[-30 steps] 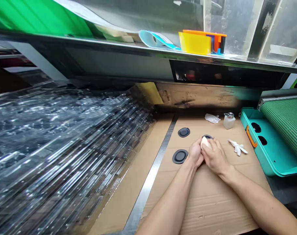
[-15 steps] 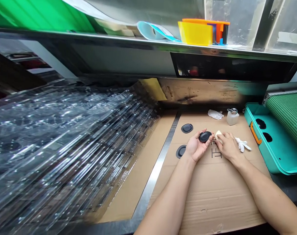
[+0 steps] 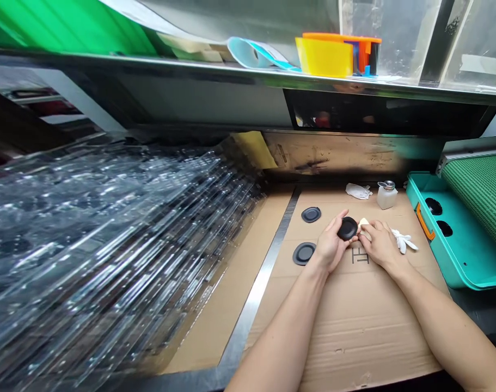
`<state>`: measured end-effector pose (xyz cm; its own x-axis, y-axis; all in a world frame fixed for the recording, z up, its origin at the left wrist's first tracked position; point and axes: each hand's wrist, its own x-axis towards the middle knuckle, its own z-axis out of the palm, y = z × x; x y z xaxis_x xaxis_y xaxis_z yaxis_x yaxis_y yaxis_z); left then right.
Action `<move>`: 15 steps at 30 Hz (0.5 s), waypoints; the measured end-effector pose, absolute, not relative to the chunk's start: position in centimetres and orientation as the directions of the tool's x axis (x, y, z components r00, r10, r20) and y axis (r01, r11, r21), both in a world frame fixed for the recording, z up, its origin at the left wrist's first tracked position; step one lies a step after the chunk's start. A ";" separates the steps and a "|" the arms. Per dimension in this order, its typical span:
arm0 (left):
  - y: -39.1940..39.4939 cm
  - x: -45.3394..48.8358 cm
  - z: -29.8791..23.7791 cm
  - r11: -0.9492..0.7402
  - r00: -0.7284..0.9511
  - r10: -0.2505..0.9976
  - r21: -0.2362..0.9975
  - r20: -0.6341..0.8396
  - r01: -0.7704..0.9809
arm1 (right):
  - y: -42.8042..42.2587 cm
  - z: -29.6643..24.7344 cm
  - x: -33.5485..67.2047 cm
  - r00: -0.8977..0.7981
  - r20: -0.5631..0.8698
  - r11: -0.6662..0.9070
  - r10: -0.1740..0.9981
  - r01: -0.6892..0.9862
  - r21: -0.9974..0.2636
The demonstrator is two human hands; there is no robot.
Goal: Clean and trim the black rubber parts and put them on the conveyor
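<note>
My left hand [image 3: 330,243] is closed round a round black disc-shaped part [image 3: 348,228], its face tilted up toward me. Close on its right, my right hand [image 3: 379,243] pinches a small cream-coloured pad [image 3: 363,223] at the disc's edge; whether pad and disc touch I cannot tell. Two similar dark discs lie on the cardboard to the left, a far disc [image 3: 311,214] and a nearer disc [image 3: 304,253]. White gloves [image 3: 404,241] rest just right of my right hand.
A pump bottle [image 3: 387,195] and a crumpled white cloth [image 3: 358,190] stand at the back of the cardboard [image 3: 354,326]. On the right is a teal bin [image 3: 470,272] holding black discs, beside a green conveyor belt [image 3: 480,185]. Stacked clear plastic trays [image 3: 121,250] fill the left.
My left hand has turned the black disc more upright and brought it slightly right, nearer the pad. The nearer disc on the cardboard is now more exposed. My right hand has hardly moved.
</note>
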<state>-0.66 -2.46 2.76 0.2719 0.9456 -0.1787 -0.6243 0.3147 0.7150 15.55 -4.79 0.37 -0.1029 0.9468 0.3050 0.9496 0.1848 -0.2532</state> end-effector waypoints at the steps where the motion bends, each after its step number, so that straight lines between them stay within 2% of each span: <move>1: -2.7 -0.4 2.6 0.255 0.234 0.962 0.757 -0.138 -0.601 | -4.8 0.4 15.6 -0.105 0.306 0.187 0.946 0.950 -0.251; 3: -3.2 0.1 2.5 0.130 0.148 0.987 0.812 -0.055 -0.568 | -4.8 0.4 15.6 -0.106 0.307 0.188 0.946 0.950 -0.250; 7: -4.5 0.8 2.9 -0.062 0.058 0.992 0.845 0.109 -0.531 | -4.7 0.4 15.8 -0.091 0.270 0.165 0.959 0.950 -0.265; 11: -5.2 1.1 2.7 -0.199 0.059 0.967 0.876 0.249 -0.440 | -4.7 0.4 15.9 -0.101 0.242 0.173 0.965 0.938 -0.299; 15: -5.2 1.1 2.3 -0.264 0.079 0.946 0.893 0.313 -0.365 | -4.8 0.4 15.9 -0.090 0.259 0.170 0.962 0.938 -0.303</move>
